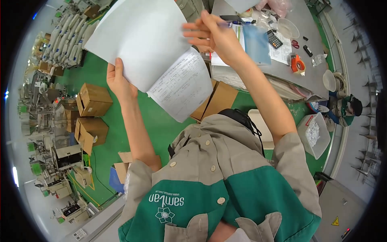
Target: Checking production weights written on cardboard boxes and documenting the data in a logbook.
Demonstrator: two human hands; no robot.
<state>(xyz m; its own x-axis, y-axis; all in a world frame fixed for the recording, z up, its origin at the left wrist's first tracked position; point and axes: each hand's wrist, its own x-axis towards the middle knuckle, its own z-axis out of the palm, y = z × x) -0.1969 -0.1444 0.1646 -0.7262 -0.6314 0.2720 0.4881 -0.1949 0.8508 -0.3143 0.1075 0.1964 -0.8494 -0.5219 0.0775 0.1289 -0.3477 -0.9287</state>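
White sheets: a sheaf of paper sheets [149,52] held up in front of the person, upper centre of view; the top sheet is blank and lifted back, the sheet under it carries a printed table with handwriting.
Left hand: left hand [120,80] closed on the lower left edge of the sheets, thumb on the near face, fingers behind and hidden.
Right hand: right hand [213,36] raised beside the right edge of the sheets, fingers curled round a blue pen [238,23]; the pen lies roughly level, its tip pointing right, away from the paper.
Contact, right hand to sheets: fingertips are just beside the top sheet's edge; cannot tell whether they touch.
Worktop: grey worktop [306,76] beyond the right hand, upper right.
On the worktop: a calculator [275,39], more papers with a pale blue sheet [256,44], a clear plastic dish [288,28], an orange tape dispenser [298,64], red-handled scissors [295,43].
Floor: green floor [121,133] below the sheets.
On the floor, left: two open cardboard boxes [93,100], one behind the other, well apart from the hands.
Under the sheets: a further brown box [219,99] against the worktop's edge.
Lower right: a white bin [314,135] with pale scraps inside.
Clothing: grey and green work jacket [217,177] fills the lower centre.
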